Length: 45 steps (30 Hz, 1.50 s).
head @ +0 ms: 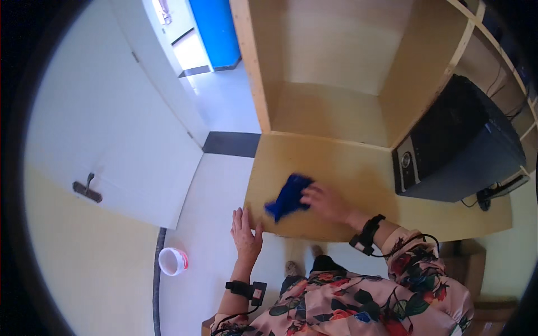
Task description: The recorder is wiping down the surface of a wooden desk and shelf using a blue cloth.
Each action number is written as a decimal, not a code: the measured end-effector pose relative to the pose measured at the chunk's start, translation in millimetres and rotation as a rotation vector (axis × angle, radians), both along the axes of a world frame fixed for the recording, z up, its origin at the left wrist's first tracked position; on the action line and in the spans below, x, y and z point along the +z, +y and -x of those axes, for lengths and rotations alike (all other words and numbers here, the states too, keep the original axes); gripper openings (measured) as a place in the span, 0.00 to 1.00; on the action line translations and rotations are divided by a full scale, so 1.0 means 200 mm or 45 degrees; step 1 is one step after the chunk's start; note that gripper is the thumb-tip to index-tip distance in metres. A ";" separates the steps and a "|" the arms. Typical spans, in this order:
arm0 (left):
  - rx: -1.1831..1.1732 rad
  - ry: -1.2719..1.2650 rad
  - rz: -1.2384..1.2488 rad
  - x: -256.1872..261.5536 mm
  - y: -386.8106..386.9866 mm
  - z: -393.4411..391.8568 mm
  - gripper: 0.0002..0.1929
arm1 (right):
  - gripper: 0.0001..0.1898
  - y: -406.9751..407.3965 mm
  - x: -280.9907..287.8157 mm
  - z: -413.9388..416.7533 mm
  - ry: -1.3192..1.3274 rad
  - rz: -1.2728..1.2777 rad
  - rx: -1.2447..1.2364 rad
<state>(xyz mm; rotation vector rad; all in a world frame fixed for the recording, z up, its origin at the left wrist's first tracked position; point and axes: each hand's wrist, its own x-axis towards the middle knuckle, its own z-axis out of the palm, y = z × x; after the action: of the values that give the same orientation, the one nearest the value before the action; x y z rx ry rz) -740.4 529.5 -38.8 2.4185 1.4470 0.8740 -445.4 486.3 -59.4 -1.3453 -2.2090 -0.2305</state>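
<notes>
On the wooden desktop (361, 164) lies a crumpled dark blue cloth (290, 197). My right hand (325, 203) has its fingertips on the cloth's right side, holding it against the wood; both look slightly blurred. My left hand (245, 233) is at the desk's near left corner, fingers stretched out past the side and thumb by the edge. It holds no loose object. Each wrist wears a black strap with a small box and a cable.
A black computer tower (458, 147) stands on the desk's right, with a dark device (504, 189) beside it. Behind rises an open wooden compartment (332, 105). A white door (113, 126) is at left; a white and red bucket (173, 261) sits on the floor near it.
</notes>
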 end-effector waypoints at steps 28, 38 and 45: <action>-0.015 0.378 0.006 0.25 0.06 -0.01 0.27 | 0.16 0.56 0.34 -0.57 -0.073 0.240 -0.975; -0.033 0.390 -0.006 0.21 -0.09 0.04 0.28 | 0.29 0.40 0.39 -1.12 0.204 0.470 -1.846; -0.109 0.373 -0.013 0.27 -0.20 -0.05 0.27 | 0.30 0.85 0.36 -0.99 0.110 0.424 -1.442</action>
<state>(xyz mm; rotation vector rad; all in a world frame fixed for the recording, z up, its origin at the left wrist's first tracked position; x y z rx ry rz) -730.8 489.3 15.4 2.6824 1.4169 0.5256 -248.0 655.7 13.2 -2.6023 -1.2073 -0.1901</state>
